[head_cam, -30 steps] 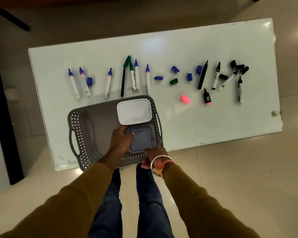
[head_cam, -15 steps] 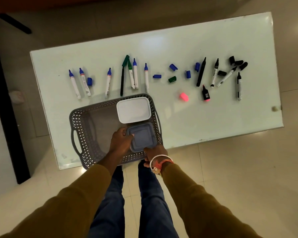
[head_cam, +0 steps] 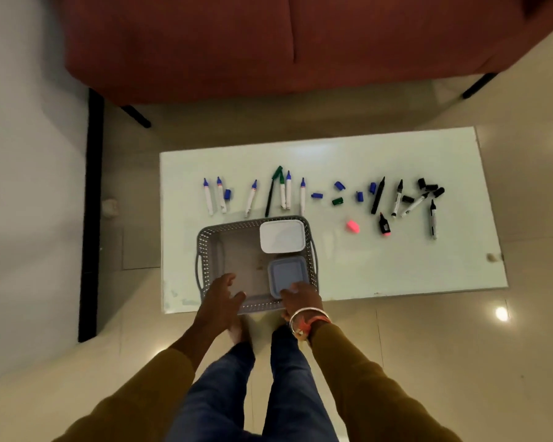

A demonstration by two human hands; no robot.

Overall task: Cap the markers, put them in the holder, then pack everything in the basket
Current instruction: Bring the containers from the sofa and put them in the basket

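1. Down at the near edge of the tabletop [head_cam: 396, 275], toward its left corner, stands a grey perforated basket [head_cam: 202, 250].
2. Two boxes sit inside along the basket's right wall. A white box [head_cam: 282, 236] is in the far right corner and a blue-grey box [head_cam: 287, 272] is in the near right corner.
3. The left hand [head_cam: 219, 301] lies over the basket's near wall with its fingers loosely spread and reaching into the bare left half. It grips nothing.
4. The right hand [head_cam: 300, 299], with bangles [head_cam: 304, 315] on its wrist, is bent over the basket's near right corner, and its fingertips touch the blue-grey box's near edge. I cannot tell whether they clasp the box or the rim.
5. Uncapped markers lie in a row across the middle of the tabletop, beyond the basket.
   - Blue-tipped markers [head_cam: 208, 199] are toward the left edge.
   - A dark pen with a green end [head_cam: 270, 199] lies among them.
   - Black markers [head_cam: 377, 196] are toward the right edge.
6. Loose caps lie among the markers.
   - Blue caps [head_cam: 316, 195] and a green cap [head_cam: 337, 201] are mid-row.
   - Black caps [head_cam: 430, 187] are clustered at the right end.
7. A pink cap [head_cam: 352, 226] lies just right of the basket. Near it is a short black marker with a pink tip [head_cam: 384, 224].
8. A red sofa [head_cam: 268, 43] stands beyond the far edge.
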